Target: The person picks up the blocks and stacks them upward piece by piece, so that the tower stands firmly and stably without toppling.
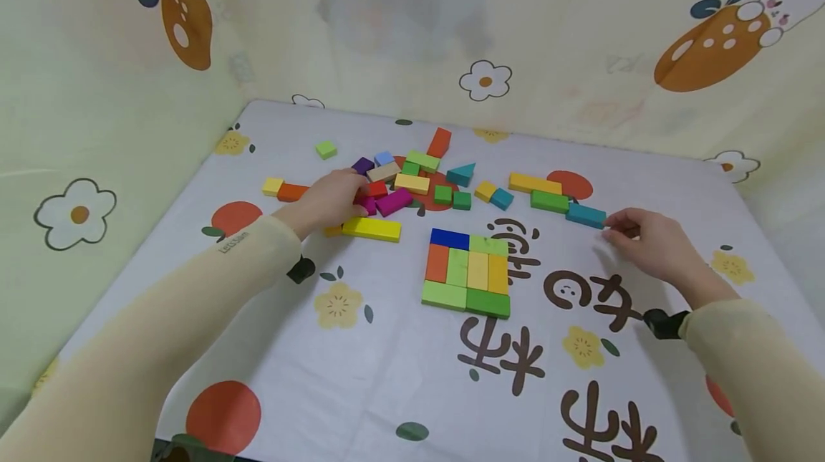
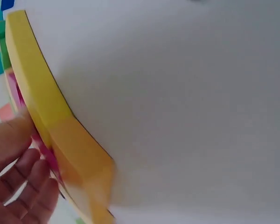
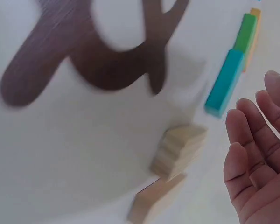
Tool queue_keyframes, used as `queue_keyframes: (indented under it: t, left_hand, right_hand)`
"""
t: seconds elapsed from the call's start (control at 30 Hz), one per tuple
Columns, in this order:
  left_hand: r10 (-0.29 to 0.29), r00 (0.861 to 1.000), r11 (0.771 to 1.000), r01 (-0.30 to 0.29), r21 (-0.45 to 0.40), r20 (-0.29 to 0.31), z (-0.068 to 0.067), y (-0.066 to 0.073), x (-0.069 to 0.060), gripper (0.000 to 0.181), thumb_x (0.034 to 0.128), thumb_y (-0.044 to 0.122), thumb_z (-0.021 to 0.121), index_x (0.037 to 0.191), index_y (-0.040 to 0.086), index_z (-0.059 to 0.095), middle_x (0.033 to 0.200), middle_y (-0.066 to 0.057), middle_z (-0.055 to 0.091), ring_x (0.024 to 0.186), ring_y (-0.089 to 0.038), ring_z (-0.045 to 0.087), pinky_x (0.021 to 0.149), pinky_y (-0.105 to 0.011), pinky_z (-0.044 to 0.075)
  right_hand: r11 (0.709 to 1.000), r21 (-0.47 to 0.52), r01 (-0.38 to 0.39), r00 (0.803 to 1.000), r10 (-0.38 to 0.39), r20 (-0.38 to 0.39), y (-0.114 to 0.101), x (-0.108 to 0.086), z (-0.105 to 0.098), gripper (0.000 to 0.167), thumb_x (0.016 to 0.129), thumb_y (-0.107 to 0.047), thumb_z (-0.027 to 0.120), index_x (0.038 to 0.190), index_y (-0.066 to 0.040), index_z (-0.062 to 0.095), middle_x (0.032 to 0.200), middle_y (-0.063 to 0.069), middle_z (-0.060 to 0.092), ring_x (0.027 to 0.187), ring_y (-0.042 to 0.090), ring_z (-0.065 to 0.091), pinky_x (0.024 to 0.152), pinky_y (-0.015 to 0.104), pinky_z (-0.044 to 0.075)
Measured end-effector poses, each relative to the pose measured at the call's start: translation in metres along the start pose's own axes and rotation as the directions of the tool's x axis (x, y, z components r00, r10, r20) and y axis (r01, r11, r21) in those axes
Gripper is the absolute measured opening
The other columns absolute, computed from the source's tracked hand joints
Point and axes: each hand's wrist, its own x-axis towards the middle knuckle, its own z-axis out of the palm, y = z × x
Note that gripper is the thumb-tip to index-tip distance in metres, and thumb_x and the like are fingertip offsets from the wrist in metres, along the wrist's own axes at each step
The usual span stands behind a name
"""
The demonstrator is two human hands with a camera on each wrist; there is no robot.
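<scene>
My left hand (image 1: 330, 198) reaches over a loose cluster of toy blocks, its fingertips at a red block (image 1: 376, 190) and a magenta block (image 1: 394, 201). In the left wrist view, the thumb lies against the far side of a long yellow block (image 2: 39, 77), which meets an orange-yellow block (image 2: 84, 163); no block shows in the fingers' grip. My right hand (image 1: 654, 243) is beside the right end of a teal block (image 1: 585, 215). Its fingers are loosely bent and hold nothing in the right wrist view. The teal block adjoins a green block (image 1: 549, 201) and a yellow block (image 1: 535, 183).
A flat rectangle of coloured blocks (image 1: 466, 272) lies in the middle of the patterned tablecloth (image 1: 374, 376). Plain wooden blocks (image 3: 177, 151) appear below the teal one in the right wrist view. A patterned curtain (image 1: 399, 32) hangs behind the table.
</scene>
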Motion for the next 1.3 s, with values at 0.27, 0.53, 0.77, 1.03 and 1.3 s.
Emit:
queue_keyframes:
  t: [0.27, 0.53, 0.77, 1.03, 1.3]
  left_hand:
    - [0.000, 0.999, 0.973, -0.009, 0.231, 0.041, -0.006, 0.013, -0.002, 0.036, 0.0936, 0.015, 0.075, 0.127, 0.005, 0.065, 0.112, -0.012, 0.069, 0.102, -0.028, 0.062, 0.100, -0.039, 0.055]
    - [-0.011, 0.998, 0.973, -0.004, 0.229, 0.061, -0.003, 0.023, -0.006, 0.036, 0.0942, 0.015, 0.074, 0.127, 0.003, 0.064, 0.113, -0.013, 0.070, 0.100, -0.027, 0.064, 0.101, -0.038, 0.056]
    - [0.000, 0.997, 0.969, -0.019, 0.246, 0.078, -0.003, 0.026, -0.009, 0.047, 0.0996, 0.022, 0.067, 0.140, 0.004, 0.052, 0.115, -0.014, 0.067, 0.099, -0.027, 0.062, 0.098, -0.037, 0.056]
    - [0.010, 0.995, 0.955, -0.038, 0.294, 0.095, -0.003, 0.022, -0.010, 0.039, 0.1040, 0.021, 0.058, 0.141, 0.018, 0.048, 0.109, -0.010, 0.066, 0.096, -0.026, 0.060, 0.090, -0.036, 0.058]
    - [0.003, 0.998, 0.983, -0.013, 0.181, 0.056, 0.003, 0.008, -0.005, 0.028, 0.1050, 0.027, 0.057, 0.132, 0.020, 0.055, 0.111, -0.008, 0.069, 0.094, -0.026, 0.062, 0.086, -0.034, 0.058]
  right_hand:
    - [0.953, -0.068, 0.295, 0.952, -0.287, 0.110, -0.115, 0.035, 0.006, 0.029, 0.097, -0.013, 0.069, 0.122, 0.002, 0.067, 0.113, 0.019, 0.070, 0.101, 0.032, 0.063, 0.090, 0.050, 0.054]
    - [0.855, -0.095, 0.509, 0.814, -0.443, 0.375, -0.231, 0.090, 0.055, 0.038, 0.097, -0.009, 0.068, 0.135, -0.010, 0.065, 0.132, 0.011, 0.067, 0.115, 0.028, 0.063, 0.101, 0.042, 0.055]
    - [0.821, -0.158, 0.548, 0.791, -0.448, 0.416, -0.257, 0.108, 0.082, 0.041, 0.097, -0.011, 0.070, 0.137, -0.010, 0.064, 0.132, 0.009, 0.066, 0.123, 0.026, 0.060, 0.109, 0.039, 0.050]
    - [0.805, -0.237, 0.545, 0.808, -0.428, 0.405, -0.263, 0.111, 0.086, 0.037, 0.094, -0.018, 0.075, 0.129, -0.008, 0.066, 0.116, 0.009, 0.070, 0.107, 0.025, 0.063, 0.101, 0.037, 0.054]
    - [0.797, -0.275, 0.538, 0.802, -0.383, 0.459, -0.266, 0.110, 0.090, 0.050, 0.100, -0.032, 0.067, 0.146, -0.018, 0.054, 0.121, 0.006, 0.068, 0.107, 0.023, 0.062, 0.098, 0.037, 0.055]
